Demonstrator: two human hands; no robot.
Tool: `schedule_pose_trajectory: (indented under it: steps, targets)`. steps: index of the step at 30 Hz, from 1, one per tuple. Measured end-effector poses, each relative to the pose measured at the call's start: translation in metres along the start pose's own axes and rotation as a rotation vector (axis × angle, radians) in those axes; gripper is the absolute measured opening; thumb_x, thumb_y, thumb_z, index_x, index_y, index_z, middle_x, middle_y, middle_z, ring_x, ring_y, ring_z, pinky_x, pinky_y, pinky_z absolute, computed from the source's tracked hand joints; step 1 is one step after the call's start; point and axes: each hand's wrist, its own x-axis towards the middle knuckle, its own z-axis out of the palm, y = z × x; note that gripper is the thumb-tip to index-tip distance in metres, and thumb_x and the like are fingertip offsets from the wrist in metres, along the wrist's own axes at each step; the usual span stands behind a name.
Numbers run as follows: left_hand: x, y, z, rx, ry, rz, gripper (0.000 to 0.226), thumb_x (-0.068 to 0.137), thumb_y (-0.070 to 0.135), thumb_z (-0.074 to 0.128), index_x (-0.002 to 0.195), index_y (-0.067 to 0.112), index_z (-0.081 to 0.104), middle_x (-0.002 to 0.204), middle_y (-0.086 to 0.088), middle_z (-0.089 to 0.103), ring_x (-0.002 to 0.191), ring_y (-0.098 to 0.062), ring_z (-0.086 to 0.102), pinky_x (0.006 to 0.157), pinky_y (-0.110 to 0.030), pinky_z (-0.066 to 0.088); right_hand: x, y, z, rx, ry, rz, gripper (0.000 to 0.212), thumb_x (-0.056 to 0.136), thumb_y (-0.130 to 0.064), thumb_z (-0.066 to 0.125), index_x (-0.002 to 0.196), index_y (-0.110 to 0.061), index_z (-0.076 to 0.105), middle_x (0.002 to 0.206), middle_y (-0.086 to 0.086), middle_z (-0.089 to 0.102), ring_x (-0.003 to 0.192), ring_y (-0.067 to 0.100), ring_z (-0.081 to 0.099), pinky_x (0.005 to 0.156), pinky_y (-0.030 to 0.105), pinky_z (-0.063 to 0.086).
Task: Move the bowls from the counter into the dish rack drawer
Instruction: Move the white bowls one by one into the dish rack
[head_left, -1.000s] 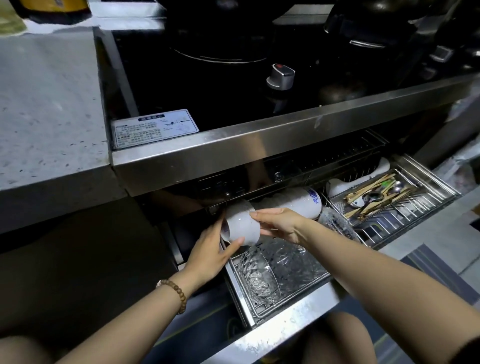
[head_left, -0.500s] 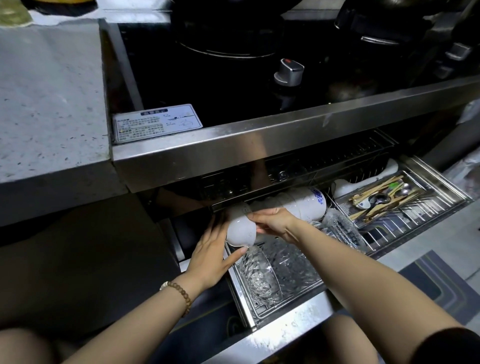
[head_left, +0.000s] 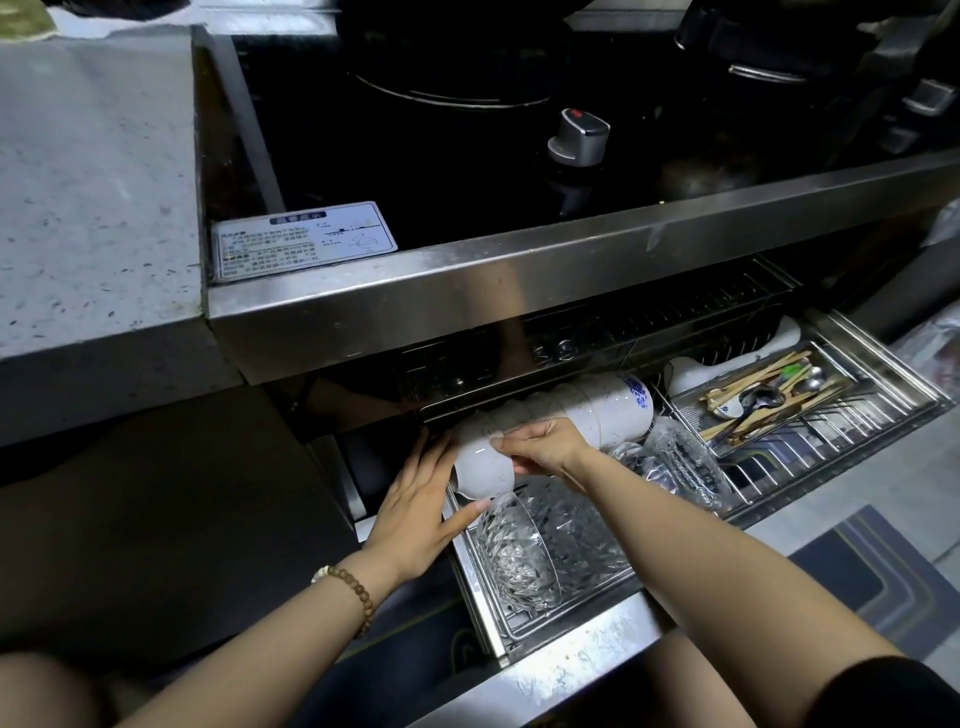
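White bowl (head_left: 483, 465): on its side at the far left of the dish rack drawer (head_left: 885, 371), against the left end of a row of white bowls (head_left: 597, 410), with a hand on each side of it.
Left hand (head_left: 421, 499): wide grip. The fingers are straight and spread flat against the bowl's left side, and the thumb reaches under its near edge. There is a bead bracelet (head_left: 354, 590) on the wrist.
Right hand (head_left: 545, 441): narrow grip. The curled fingertips pinch the bowl from the right, over the top.
Row of white bowls: nested sideways along the far side of the drawer. The rightmost one has blue marks.
Glass bowls (head_left: 519, 551): stood on edge in the near left of the drawer, just below the white bowl.
Cutlery tray (head_left: 727, 449): at the right of the drawer, holding chopsticks and spoons.
Bench (head_left: 93, 182): grey speckled stone, far left.
Stove knob (head_left: 579, 136): above the drawer, on the dark hob.
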Motion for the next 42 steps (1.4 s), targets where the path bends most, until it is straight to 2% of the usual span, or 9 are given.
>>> schedule_pose_trajectory:
  steps: [7, 12, 17, 20, 25, 27, 31, 35, 42]
  targets:
    - [-0.001, 0.002, -0.001, 0.008, 0.0, -0.004, 0.096, 0.069, 0.076, 0.014, 0.149, 0.024, 0.009, 0.158, 0.008, 0.006, 0.133, 0.003, -0.017, 0.109, -0.021, -0.005, -0.002, -0.006, 0.0, -0.182, 0.04, -0.058, 0.017, 0.073, -0.008, 0.078, 0.063, -0.003, 0.065, 0.041, 0.002, 0.06, 0.033, 0.008, 0.054, 0.037, 0.016, 0.046]
    - [-0.003, 0.007, -0.005, 0.026, -0.011, -0.024, 0.1, 0.066, 0.076, 0.01, 0.15, 0.023, 0.01, 0.158, 0.007, 0.007, 0.145, -0.01, -0.01, 0.111, -0.022, -0.003, -0.006, -0.005, -0.008, -0.331, 0.077, -0.106, 0.015, 0.07, -0.016, 0.081, 0.063, -0.012, 0.068, 0.056, 0.001, 0.063, 0.049, 0.01, 0.056, 0.047, 0.018, 0.047]
    - [-0.009, 0.015, -0.012, -0.023, -0.052, -0.039, 0.106, 0.062, 0.082, 0.006, 0.15, 0.022, 0.013, 0.157, 0.004, 0.014, 0.146, -0.014, 0.0, 0.116, -0.029, 0.004, -0.032, -0.023, -0.018, -0.367, 0.126, -0.173, 0.022, 0.077, -0.015, 0.075, 0.094, -0.003, 0.067, 0.074, 0.003, 0.063, 0.074, 0.022, 0.06, 0.077, 0.037, 0.054]
    - [-0.014, 0.026, -0.024, -0.07, -0.04, -0.006, 0.078, 0.084, 0.066, 0.03, 0.147, 0.022, 0.02, 0.154, 0.003, 0.025, 0.143, -0.014, 0.015, 0.115, -0.028, 0.014, -0.07, -0.029, -0.027, -0.423, 0.242, -0.291, 0.036, 0.081, -0.022, 0.07, 0.113, -0.008, 0.062, 0.108, 0.005, 0.065, 0.099, 0.021, 0.063, 0.086, 0.034, 0.052]
    - [-0.029, 0.051, -0.054, -0.103, 0.01, 0.1, 0.058, 0.093, 0.053, 0.035, 0.144, 0.027, 0.028, 0.149, 0.007, 0.035, 0.137, -0.012, 0.03, 0.108, -0.026, 0.027, -0.156, -0.01, -0.032, -0.699, 0.538, -0.515, 0.037, 0.092, -0.035, 0.053, 0.126, -0.021, 0.053, 0.13, -0.005, 0.055, 0.111, 0.015, 0.053, 0.103, 0.032, 0.036]
    - [-0.034, 0.059, -0.065, -0.079, 0.037, 0.152, 0.058, 0.092, 0.055, 0.035, 0.143, 0.029, 0.03, 0.147, 0.009, 0.038, 0.135, -0.011, 0.033, 0.106, -0.028, 0.031, -0.176, 0.003, -0.029, -0.791, 0.705, -0.586, 0.039, 0.092, -0.04, 0.05, 0.128, -0.023, 0.052, 0.141, -0.004, 0.046, 0.132, 0.017, 0.039, 0.116, 0.032, 0.014]
    - [-0.049, 0.077, -0.089, -0.035, 0.125, 0.249, 0.056, 0.092, 0.054, 0.036, 0.142, 0.031, 0.032, 0.144, 0.013, 0.041, 0.132, -0.009, 0.036, 0.102, -0.026, 0.034, -0.192, 0.035, -0.014, -0.543, 0.91, -0.492, 0.054, 0.09, -0.05, 0.044, 0.141, -0.037, 0.031, 0.159, -0.004, -0.004, 0.145, 0.014, -0.016, 0.117, 0.041, -0.012]
    - [-0.061, 0.088, -0.108, -0.011, 0.192, 0.304, 0.055, 0.092, 0.054, 0.037, 0.141, 0.029, 0.035, 0.142, 0.012, 0.043, 0.131, -0.009, 0.037, 0.103, -0.028, 0.035, -0.193, 0.04, 0.006, -0.066, 0.91, -0.429, 0.059, 0.084, -0.055, 0.047, 0.14, -0.049, 0.027, 0.156, -0.007, -0.023, 0.145, 0.016, -0.018, 0.117, 0.052, 0.005]
    - [-0.079, 0.098, -0.132, 0.084, 0.252, 0.353, 0.058, 0.09, 0.056, 0.035, 0.141, 0.027, 0.036, 0.142, 0.01, 0.045, 0.133, -0.008, 0.037, 0.104, -0.026, 0.034, -0.178, 0.025, 0.009, -0.035, 0.835, -0.416, 0.064, 0.091, -0.05, 0.041, 0.146, -0.044, 0.009, 0.152, -0.004, -0.035, 0.147, 0.025, -0.009, 0.116, 0.05, 0.016]
